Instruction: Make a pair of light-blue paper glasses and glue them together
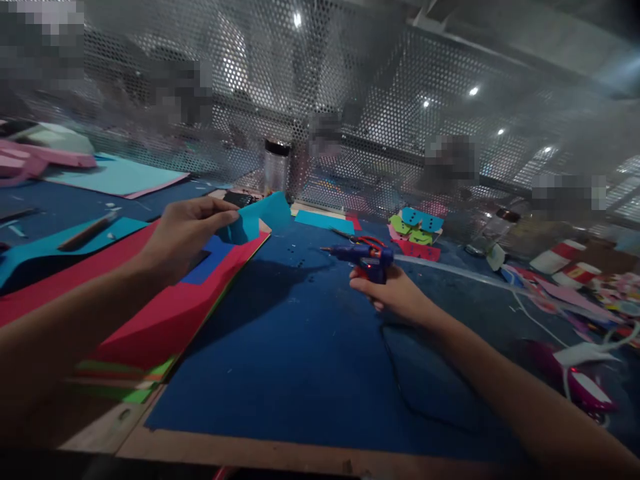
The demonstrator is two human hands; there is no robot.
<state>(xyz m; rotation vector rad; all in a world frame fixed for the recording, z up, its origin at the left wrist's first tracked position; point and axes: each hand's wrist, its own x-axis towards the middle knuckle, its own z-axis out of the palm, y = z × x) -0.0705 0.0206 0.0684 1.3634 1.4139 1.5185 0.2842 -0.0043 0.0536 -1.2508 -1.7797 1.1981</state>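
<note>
Left hand [185,233] pinched one teal paper piece [263,215] between thumb and fingers, above far corner of red sheet stack [165,313]. Right hand [395,293] closed around grip of one blue glue gun [363,256], nozzle pointed left, low over blue mat [300,333]. Any lettering too blurred to read. One teal rectangle [324,221] flat on mat. Two red-and-white cups [565,253] far right. One black-lidded jar [277,167] beside perforated metal screen [375,113]. Room dim, ceiling spotlights visible through screen.

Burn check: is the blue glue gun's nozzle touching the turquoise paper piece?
No, the blue plastic glue gun in the right hand is clear of the turquoise paper piece.
</note>
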